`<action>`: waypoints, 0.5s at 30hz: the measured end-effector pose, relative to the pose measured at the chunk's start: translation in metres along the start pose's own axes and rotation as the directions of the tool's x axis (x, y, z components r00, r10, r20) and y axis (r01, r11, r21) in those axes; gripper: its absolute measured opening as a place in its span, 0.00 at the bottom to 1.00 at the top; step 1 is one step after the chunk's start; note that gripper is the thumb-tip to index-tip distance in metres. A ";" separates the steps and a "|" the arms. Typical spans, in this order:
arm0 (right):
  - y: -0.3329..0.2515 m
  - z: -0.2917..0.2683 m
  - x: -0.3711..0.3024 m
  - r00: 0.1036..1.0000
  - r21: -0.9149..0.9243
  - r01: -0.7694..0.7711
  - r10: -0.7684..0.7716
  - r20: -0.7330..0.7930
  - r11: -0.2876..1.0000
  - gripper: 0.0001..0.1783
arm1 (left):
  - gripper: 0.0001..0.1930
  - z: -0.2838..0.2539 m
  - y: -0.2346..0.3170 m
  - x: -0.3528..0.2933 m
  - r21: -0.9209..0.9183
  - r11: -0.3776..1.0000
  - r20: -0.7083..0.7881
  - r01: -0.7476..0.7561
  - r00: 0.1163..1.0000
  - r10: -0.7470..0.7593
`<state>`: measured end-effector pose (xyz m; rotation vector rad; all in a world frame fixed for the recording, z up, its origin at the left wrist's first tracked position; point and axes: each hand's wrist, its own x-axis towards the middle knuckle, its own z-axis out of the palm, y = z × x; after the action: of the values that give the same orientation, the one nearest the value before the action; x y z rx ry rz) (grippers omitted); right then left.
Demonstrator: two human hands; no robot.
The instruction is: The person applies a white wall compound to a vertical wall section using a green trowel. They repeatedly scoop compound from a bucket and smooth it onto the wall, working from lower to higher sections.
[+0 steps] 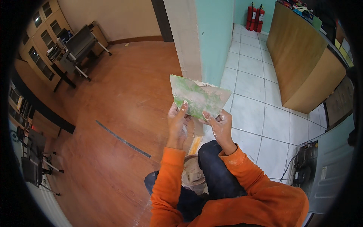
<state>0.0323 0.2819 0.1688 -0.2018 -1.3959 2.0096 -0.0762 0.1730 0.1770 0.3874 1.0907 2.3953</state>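
Note:
In front of the wall end, both my hands hold up a thin green putty spreader (200,96), flat and smeared with pale putty. Thicker putty clings along its far edge. My left hand (177,121) grips the near left corner, thumb on the upper face. At the near right corner my right hand (220,125) pinches it the same way. White residue coats the fingers of both hands. Below, a bucket (202,186) containing pale putty (192,170) stands between my knees, partly hidden by my leg. A yellow-orange strip (195,145) lies just beyond it.
A wall end (183,38), beige and mint green, rises straight ahead. Reddish wooden floor (102,102) spreads left, with a dark strip (123,139) on it and chairs (81,47) beyond. White tiles (249,102) lie right, beside a wooden counter (298,53). Fire extinguishers (255,18) stand far back.

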 end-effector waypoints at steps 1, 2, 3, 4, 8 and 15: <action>-0.002 0.001 0.000 1.000 0.014 0.017 -0.017 -0.002 1.000 0.12 | 0.16 0.002 0.003 -0.001 0.011 1.000 -0.002 0.006 1.000 -0.006; -0.005 0.003 0.000 1.000 0.004 0.009 -0.009 -0.001 1.000 0.12 | 0.16 0.004 0.005 -0.001 0.017 1.000 -0.004 0.006 1.000 -0.006; -0.008 0.004 0.001 1.000 0.009 0.007 -0.007 -0.006 1.000 0.12 | 0.16 0.007 0.008 -0.002 0.018 1.000 -0.003 0.001 1.000 -0.001; -0.011 0.005 0.001 1.000 0.015 0.007 -0.006 -0.011 1.000 0.12 | 0.16 0.009 0.011 -0.003 0.028 1.000 0.001 0.003 1.000 -0.003; -0.028 0.013 0.005 0.999 -0.003 0.031 -0.031 -0.025 1.000 0.13 | 0.16 0.019 0.026 -0.001 0.074 0.997 0.049 -0.010 0.999 0.007; -0.065 0.031 0.020 0.992 -0.017 0.127 -0.127 -0.004 0.992 0.13 | 0.17 0.048 0.058 0.006 0.061 0.997 0.075 -0.049 0.996 0.045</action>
<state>0.0306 0.2831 0.2433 -0.1223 -1.3873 1.8925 -0.0778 0.1732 0.2529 0.5244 1.1370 2.3721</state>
